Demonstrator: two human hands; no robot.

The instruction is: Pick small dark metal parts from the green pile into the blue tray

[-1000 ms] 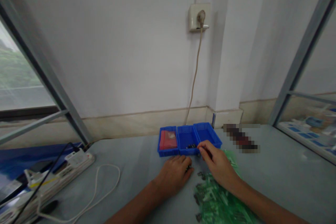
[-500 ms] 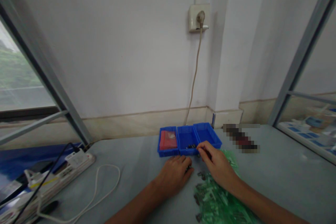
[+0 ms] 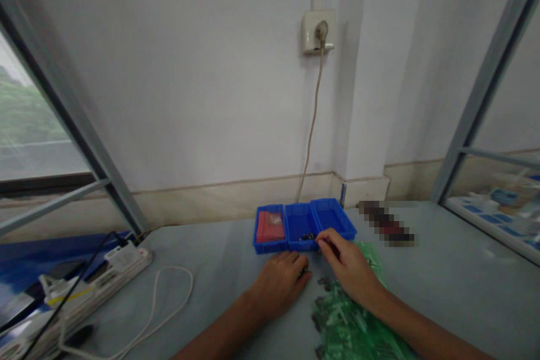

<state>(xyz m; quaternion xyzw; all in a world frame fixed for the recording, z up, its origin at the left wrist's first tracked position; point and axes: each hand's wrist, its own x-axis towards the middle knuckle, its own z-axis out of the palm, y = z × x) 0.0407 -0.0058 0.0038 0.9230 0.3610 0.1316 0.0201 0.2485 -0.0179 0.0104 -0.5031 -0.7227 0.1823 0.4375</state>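
My left hand (image 3: 282,281) rests on the table just in front of the blue bins, fingers curled. Small dark parts (image 3: 302,272) show between its thumb and forefinger. My right hand (image 3: 348,261) is closed in a pinch at the front corner of the middle blue bin (image 3: 299,215); what its fingertips hold is too small to make out. Several small dark metal pieces (image 3: 307,237) lie at the front of that bin. Under and beside my right wrist spreads a green plastic bag (image 3: 354,323), with loose small metal pieces (image 3: 324,283) along its left edge.
The left blue bin (image 3: 255,236) holds red packets (image 3: 270,228). A third blue bin (image 3: 335,218) adjoins on the right. A white power strip (image 3: 139,261) and looped white cable (image 3: 192,281) lie at left. Behind stands the wall with a plugged socket (image 3: 310,34). A blurred-out item (image 3: 388,225) sits at right.
Both hands stay almost in place. My right fingertips have shifted very slightly at the bin's corner; the whole view has tilted a little.
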